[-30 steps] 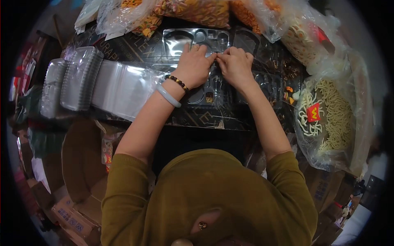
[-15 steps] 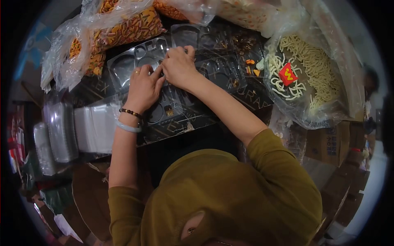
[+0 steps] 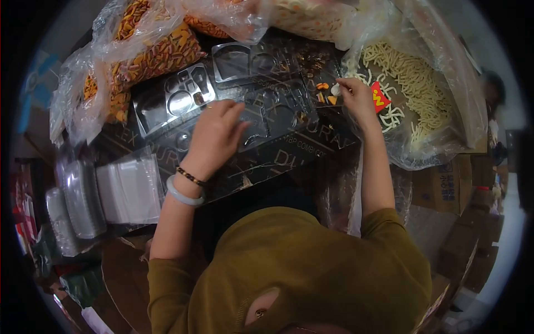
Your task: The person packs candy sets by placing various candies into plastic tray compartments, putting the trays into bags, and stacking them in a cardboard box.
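My left hand (image 3: 216, 136), wearing a beaded bracelet and a pale bangle, hovers over clear plastic trays (image 3: 261, 119) with its fingers apart and nothing visible in them. To its upper left lies another clear moulded tray (image 3: 147, 117) with round and oval hollows. My right hand (image 3: 360, 104) reaches beside a small white piece (image 3: 335, 89), its thumb and forefinger slightly apart at the piece. Small orange pieces (image 3: 332, 100) lie just left of these fingertips. Close to the right wrist, a red packet with a yellow mark (image 3: 380, 98) rests on white curly strips (image 3: 394, 117).
A plastic bag (image 3: 445, 139) on the right holds many pale twisted sticks (image 3: 425, 92). Bags of orange-brown pieces (image 3: 167, 53) stand at the upper left. Stacked clear containers (image 3: 83, 192) and clear sleeves (image 3: 129, 186) sit at the left edge. A cardboard box (image 3: 445, 183) stands lower right.
My right hand has left the trays and moved right to the small pieces. The left hand has drawn back slightly toward me and right. The whole view has shifted a little.
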A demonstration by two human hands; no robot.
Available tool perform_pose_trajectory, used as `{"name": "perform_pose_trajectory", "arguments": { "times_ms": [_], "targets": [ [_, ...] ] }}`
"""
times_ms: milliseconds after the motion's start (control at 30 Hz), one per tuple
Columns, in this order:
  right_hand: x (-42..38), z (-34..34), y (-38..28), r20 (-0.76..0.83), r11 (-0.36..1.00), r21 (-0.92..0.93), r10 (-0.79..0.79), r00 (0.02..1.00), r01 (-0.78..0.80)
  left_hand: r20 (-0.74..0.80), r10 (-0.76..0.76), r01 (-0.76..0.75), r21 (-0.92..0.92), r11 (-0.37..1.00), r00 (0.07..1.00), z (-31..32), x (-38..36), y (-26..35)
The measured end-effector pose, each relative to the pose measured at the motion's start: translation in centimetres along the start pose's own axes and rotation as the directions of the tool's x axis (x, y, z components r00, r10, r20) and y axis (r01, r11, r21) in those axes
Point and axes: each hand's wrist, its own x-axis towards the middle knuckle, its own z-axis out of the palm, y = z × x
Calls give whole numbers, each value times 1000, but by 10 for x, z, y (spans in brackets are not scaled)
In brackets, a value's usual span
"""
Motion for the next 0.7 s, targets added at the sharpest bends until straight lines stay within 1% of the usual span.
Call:
{"name": "perform_pose_trajectory", "arguments": {
  "times_ms": [33,67,100,133,200,267,400,467,500,533,600,633,700],
  "targets": [
    [1,-2,1,-3,995,-56,-82,997,81,30,31,-28,-116,993,999,11,6,12],
    [1,-4,-1,0,980,-112,-163,987,162,5,83,-81,-156,985,997,24,17,21],
    [2,-6,-2,9,956,-166,-244,970,242,29,91,-84,-196,977,995,37,29,28],
    [0,-8,-6,23,951,-197,-240,971,239,52,102,-88,-232,969,993,49,44,32],
    [-8,-15,-18,75,970,-207,-111,991,124,117,139,-116,-181,977,983,84,74,30],
    [-18,-16,-21,138,976,-218,5,990,26,139,170,-147,-162,976,976,112,105,31],
    [-25,-6,-9,116,981,-192,-7,993,29,270,182,-173,-57,983,946,154,145,34],
    [-24,-4,-6,39,990,-139,15,999,-10,356,174,-187,3,982,918,168,154,31],
    [-21,-4,-5,1,994,-110,25,1000,-25,390,160,-177,8,984,907,169,156,31],
    [-17,-8,-2,10,995,-94,42,999,-40,376,145,-152,-12,988,915,169,158,30],
    [-2,-11,3,-38,952,-220,-227,973,213,353,110,-99,-47,994,929,168,154,30],
    [8,-13,3,26,919,-241,-316,948,313,318,130,-114,-70,991,939,164,150,29],
    [23,-6,16,215,830,-340,-390,896,443,253,149,-123,-117,986,956,150,140,29]
  ]
}}
